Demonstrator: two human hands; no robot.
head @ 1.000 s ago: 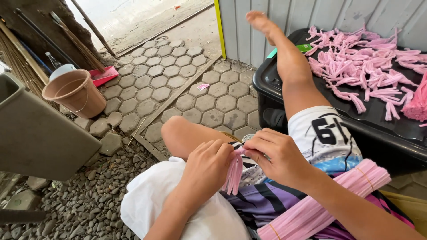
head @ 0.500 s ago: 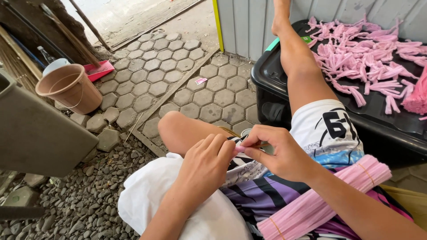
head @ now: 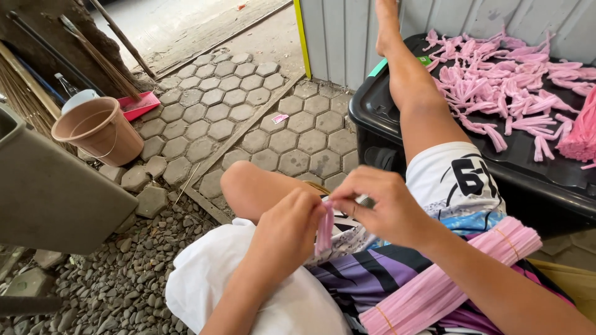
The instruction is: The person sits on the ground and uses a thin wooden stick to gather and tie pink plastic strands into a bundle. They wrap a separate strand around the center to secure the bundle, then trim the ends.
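Observation:
My left hand point(head: 287, 229) and my right hand point(head: 375, 208) meet over my lap, both pinching a small bunch of thin pink strips point(head: 325, 228) that hangs down between them. A metal tool, probably scissors, peeks out point(head: 365, 200) by my right fingers. A long bundle of pink strips point(head: 447, 273), banded with elastic, lies across my right thigh. My right leg stretches out onto a black bin lid point(head: 528, 167) covered with several tied pink bunches point(head: 509, 80).
A brown plastic bucket point(head: 99, 130) stands at left beside a red dustpan point(head: 141, 104) and brooms. A grey container point(head: 49, 192) sits at the near left. Hexagonal pavers and loose gravel cover the ground. A white cloth point(head: 211, 279) lies on my lap.
The camera has tilted slightly. My hands stay together on the pink bunch, with the fingers working it and the strips hanging a bit more to the left.

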